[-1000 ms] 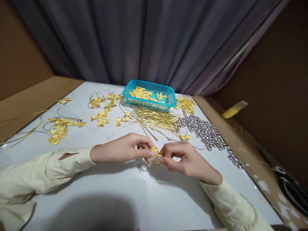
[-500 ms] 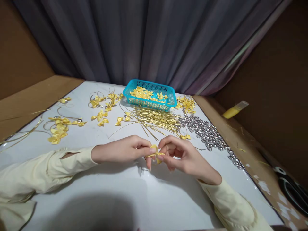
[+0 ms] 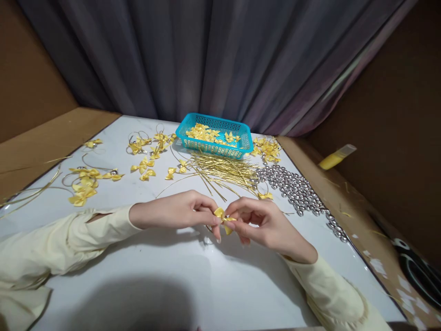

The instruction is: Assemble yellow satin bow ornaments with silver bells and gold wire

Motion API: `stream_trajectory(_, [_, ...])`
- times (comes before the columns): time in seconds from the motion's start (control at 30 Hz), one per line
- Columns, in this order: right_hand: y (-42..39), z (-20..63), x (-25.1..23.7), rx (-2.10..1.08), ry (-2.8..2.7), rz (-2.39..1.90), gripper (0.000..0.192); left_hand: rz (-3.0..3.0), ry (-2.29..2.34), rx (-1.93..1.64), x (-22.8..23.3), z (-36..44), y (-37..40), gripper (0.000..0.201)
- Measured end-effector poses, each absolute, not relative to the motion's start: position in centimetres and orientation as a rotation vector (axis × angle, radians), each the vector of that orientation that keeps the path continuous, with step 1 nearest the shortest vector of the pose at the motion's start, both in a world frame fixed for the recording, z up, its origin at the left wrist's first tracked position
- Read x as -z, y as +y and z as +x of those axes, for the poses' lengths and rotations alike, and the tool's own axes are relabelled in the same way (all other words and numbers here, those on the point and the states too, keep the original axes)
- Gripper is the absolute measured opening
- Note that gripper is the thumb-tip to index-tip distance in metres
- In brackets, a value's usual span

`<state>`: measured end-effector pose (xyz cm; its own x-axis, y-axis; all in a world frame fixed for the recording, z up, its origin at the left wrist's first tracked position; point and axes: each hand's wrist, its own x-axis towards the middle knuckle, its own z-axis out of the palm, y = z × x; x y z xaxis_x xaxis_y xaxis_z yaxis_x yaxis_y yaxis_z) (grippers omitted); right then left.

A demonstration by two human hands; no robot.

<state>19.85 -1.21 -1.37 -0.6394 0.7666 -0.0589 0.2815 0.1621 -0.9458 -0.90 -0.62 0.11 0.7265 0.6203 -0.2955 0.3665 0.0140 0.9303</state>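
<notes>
Grey curtain backed the white tabletop [image 3: 179,285] in the head view. Left hand [image 3: 172,212] and right hand [image 3: 265,223] met at centre, fingers of both pinched together on one small yellow bow [image 3: 222,217] held just above the surface. Finished bows [image 3: 82,184] lay far left; the blue basket [image 3: 214,137], gold wires [image 3: 223,172] and silver beads [image 3: 296,191] remained stocked, so much work appeared left. Near tabletop offered open room; beads crowded the right edge.

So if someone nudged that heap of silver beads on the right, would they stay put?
Probably not. The silver beads look round and glossy, so they would likely roll and scatter across the smooth white table. Some already trail loosely toward the table's right edge, which suggests nothing holds them. Each looks small, so probably light, and slippery to pinch.
</notes>
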Motion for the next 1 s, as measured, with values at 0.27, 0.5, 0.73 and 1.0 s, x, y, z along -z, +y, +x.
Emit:
stream_trajectory(0.27, [-1.3, 19.7, 0.8, -1.394, -2.141, -0.938, 0.01, 1.612, 0.785, -0.223, 0.1, -1.0, -0.6, 0.026])
stream_trajectory(0.5, [-1.2, 19.7, 1.2, -1.564, -2.073, -0.924, 0.018, 1.682, 0.821, -0.181, 0.4, -1.3, -0.6, 0.031])
stream_trajectory(0.73, [-0.7, 20.6, 0.8, -1.462, -1.73, -1.049, 0.025, 1.783, 0.927, -0.296, 0.3, -1.2, -0.7, 0.034])
stream_trajectory(1.0, [-1.5, 20.9, -0.4, -1.023, -1.602, -0.981, 0.009, 1.783, 1.054, -0.385, 1.1, -1.0, -0.7, 0.03])
